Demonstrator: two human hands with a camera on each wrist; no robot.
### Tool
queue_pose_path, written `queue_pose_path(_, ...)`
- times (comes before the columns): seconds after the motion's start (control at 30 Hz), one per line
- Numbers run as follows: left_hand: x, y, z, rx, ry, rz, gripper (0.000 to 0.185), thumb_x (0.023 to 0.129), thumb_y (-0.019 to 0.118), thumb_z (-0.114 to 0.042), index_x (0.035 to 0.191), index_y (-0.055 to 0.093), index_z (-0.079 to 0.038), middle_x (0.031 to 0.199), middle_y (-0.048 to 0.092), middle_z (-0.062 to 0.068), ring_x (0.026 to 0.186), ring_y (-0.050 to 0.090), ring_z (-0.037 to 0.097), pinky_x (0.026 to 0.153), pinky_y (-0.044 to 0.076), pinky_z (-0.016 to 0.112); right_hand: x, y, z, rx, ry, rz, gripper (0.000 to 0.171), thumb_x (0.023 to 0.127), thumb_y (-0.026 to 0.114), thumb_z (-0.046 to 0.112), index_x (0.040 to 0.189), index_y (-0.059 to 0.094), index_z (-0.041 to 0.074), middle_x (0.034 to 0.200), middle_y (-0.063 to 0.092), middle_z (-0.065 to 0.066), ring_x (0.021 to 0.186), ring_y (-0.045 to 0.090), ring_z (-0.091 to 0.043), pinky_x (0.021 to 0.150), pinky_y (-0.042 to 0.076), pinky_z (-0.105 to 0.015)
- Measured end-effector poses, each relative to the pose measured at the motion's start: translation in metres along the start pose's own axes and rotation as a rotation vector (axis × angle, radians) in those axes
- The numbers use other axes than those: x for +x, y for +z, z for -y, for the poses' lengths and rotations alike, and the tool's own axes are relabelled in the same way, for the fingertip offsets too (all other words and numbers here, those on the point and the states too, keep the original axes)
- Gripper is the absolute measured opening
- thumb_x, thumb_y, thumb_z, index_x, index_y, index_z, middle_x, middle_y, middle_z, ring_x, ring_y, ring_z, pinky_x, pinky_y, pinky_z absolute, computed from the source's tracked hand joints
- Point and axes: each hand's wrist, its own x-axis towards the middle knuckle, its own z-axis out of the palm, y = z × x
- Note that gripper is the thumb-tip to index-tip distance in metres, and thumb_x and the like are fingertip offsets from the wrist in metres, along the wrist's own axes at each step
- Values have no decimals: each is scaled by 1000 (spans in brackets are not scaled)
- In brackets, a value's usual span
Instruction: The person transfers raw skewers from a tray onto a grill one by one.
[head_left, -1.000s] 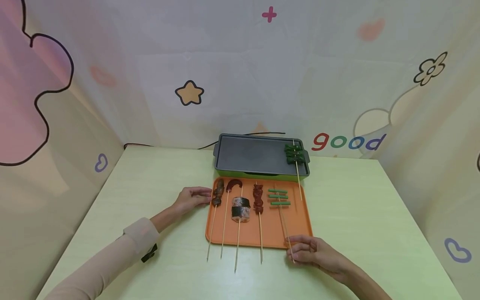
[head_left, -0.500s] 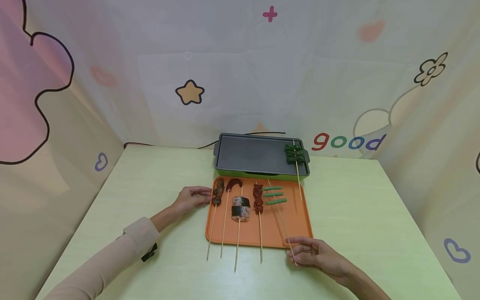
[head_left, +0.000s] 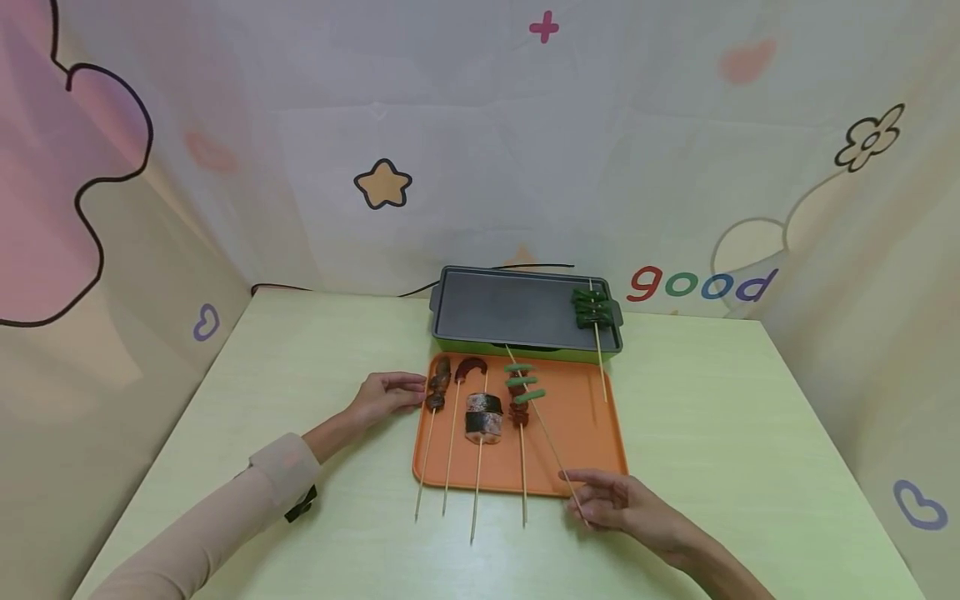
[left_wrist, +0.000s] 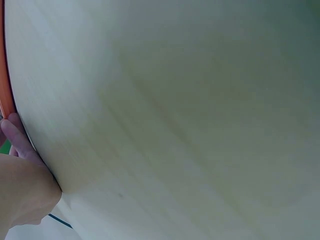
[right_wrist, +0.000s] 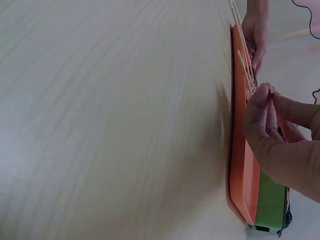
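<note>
My right hand (head_left: 618, 504) pinches the lower end of a wooden skewer (head_left: 553, 446) between thumb and fingers. Three green bean-like sticks (head_left: 529, 397) are threaded crosswise on it. In the head view, this green bean skewer slants up-left, its green pieces overlapping a dark red meat skewer (head_left: 519, 414). An orange tray (head_left: 585, 450) carries the other skewers. At its left rim, my left hand (head_left: 384, 398) holds the edge with thumb and fingers; fingertips (left_wrist: 11, 129) show against the rim in the left wrist view, partly hidden.
Also lying on the tray are a brown chunk skewer (head_left: 437, 387), a curled dark red tentacle-like skewer (head_left: 471, 367) and a black-banded roll skewer (head_left: 482, 425). Behind stands a grey-topped green grill (head_left: 502, 308), with a leafy green skewer (head_left: 592, 310) at its right end.
My right hand has swung the green bean skewer's tip leftward, from the tray's right part to over the dark red meat skewer. The left hand stays at the tray rim.
</note>
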Motion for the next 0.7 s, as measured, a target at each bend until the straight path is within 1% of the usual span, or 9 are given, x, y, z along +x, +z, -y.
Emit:
queue_pose_path(0.17, 0, -1, 0, 8, -4, -3, 40, 95, 68, 2, 133, 61, 11, 108, 79, 9, 85, 72, 1, 74, 60, 18, 6, 3, 5, -53, -10, -28, 60, 103, 60, 12, 155, 36, -5, 121, 63, -9, 108, 66, -12, 89, 58, -24)
queue_pose_path(0.37, -1, -2, 1, -2, -6, 5, 41, 95, 67, 2, 134, 60, 12, 108, 79, 9, 86, 72, 1, 75, 60, 18, 14, 3, 11, -91, -57, -73, 61, 103, 61, 14, 155, 36, -6, 120, 64, -7, 103, 65, -10, 90, 57, -25)
queue_pose_path(0.47, -1, -2, 0, 0, -4, 12, 41, 95, 67, 2, 134, 59, 12, 109, 79, 9, 86, 72, 1, 75, 60, 18, 19, 1, 13, -81, -68, -100, 62, 103, 61, 14, 155, 35, -6, 120, 65, -6, 99, 65, -9, 90, 58, -24)
queue_pose_path(0.7, -2, -1, -2, 4, -10, 5, 41, 95, 68, 1, 134, 60, 11, 111, 78, 11, 86, 72, 1, 75, 60, 18, 28, 0, 19, -29, -64, -198, 61, 101, 64, 14, 153, 39, -6, 122, 67, -4, 109, 67, -9, 91, 59, -25)
